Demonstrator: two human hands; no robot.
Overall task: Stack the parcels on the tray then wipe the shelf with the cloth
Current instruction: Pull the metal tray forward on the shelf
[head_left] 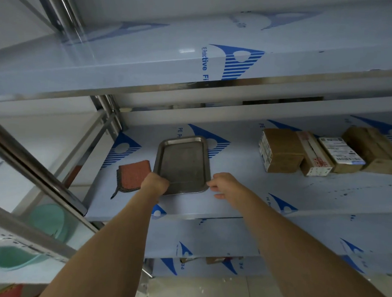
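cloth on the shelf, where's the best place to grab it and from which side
Pinch the orange cloth at its near edge, coming from the front of the shelf. It lies flat left of the tray, and that dark-trimmed edge faces the person, just beside the left hand.

We see cool, even light with a white glare patch on the film-covered white upper shelf (149, 57). Below that shelf the picture is dimmer, with soft shadows. Straight lines bow towards the edges, and detail is slightly soft throughout.
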